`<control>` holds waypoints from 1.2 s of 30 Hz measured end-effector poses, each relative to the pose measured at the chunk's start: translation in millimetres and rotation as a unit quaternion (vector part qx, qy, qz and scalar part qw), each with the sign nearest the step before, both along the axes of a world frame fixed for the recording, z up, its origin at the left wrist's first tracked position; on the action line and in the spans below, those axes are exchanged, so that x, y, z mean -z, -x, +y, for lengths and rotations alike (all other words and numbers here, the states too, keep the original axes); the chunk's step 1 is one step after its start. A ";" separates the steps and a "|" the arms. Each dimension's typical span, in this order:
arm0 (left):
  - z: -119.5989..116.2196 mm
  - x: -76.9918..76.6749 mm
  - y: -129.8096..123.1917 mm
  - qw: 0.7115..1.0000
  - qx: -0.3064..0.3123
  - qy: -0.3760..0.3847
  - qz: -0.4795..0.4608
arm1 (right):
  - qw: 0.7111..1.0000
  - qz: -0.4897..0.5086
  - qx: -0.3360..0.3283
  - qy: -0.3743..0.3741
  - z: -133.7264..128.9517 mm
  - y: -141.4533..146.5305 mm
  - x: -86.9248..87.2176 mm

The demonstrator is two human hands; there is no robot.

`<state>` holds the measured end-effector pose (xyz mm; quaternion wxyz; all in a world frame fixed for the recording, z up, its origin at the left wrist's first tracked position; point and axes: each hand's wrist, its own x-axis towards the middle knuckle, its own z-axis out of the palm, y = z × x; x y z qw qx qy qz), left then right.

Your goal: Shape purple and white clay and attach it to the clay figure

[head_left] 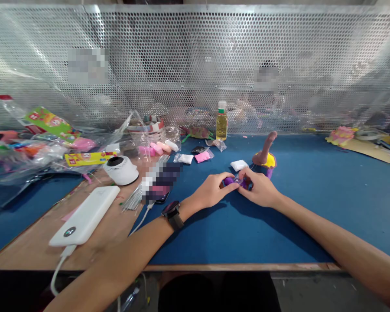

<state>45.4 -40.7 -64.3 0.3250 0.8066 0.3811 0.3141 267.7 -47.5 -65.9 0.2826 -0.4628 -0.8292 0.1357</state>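
- The left hand (212, 190) and the right hand (263, 190) are close together, low over the blue tabletop (318, 203)
- The fingers (230, 188) of both hands are bent in and nearly closed, and they pinch a soft-looking purple lump (228, 181)
- The purple lump is between the two hands, with a bit of clear plastic (238, 178) by it, and the fingers hide part of it
- A small white packet (239, 165) lies just past the hands
- Near the right hand is a toy shape with a brown stalk (267, 149) that sticks up from a yellow part (271, 160)
- Farther back are a pink packet (202, 156) and a bottle (221, 123) of yellow stuff, standing up
- A dark watch (173, 213) is on the left wrist, and a big white power bank (87, 214) lies off to the left
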 end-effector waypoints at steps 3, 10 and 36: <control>-0.5 0.8 0.8 1.000 0.010 0.023 0.001 | 1.000 -0.010 0.002 -0.010 -1.0 0.7 -0.5; 12.4 8.8 2.3 0.989 -0.012 0.103 -0.107 | 1.000 0.008 0.001 -0.001 1.2 -0.3 0.7; 21.3 10.3 2.7 0.963 -0.062 0.178 -0.194 | 0.976 0.086 -0.089 0.179 -4.5 6.0 -2.9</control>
